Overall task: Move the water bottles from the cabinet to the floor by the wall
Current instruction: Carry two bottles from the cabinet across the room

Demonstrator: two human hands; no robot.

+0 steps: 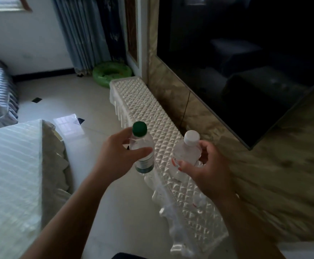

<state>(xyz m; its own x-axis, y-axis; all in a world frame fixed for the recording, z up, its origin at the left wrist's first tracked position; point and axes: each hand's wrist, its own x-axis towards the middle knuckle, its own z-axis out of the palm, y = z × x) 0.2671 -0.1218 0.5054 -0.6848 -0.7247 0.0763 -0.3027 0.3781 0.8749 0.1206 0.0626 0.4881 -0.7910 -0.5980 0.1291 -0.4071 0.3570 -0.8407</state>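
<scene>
My left hand (115, 156) grips a clear water bottle with a green cap (142, 146), held upright above the front edge of the low white cabinet (148, 109). My right hand (206, 169) holds a second clear bottle with a white cap (187, 152), upright over the cabinet's quilted top. Whether that bottle's base touches the top is hidden by my fingers. The cabinet runs along the marble wall (274, 174).
A large dark television (246, 62) hangs on the wall above the cabinet. A bed (12, 174) lies at the left, tiled floor (100, 143) between it and the cabinet. A green inflatable ring (111, 72) and curtains (85, 34) stand at the far end.
</scene>
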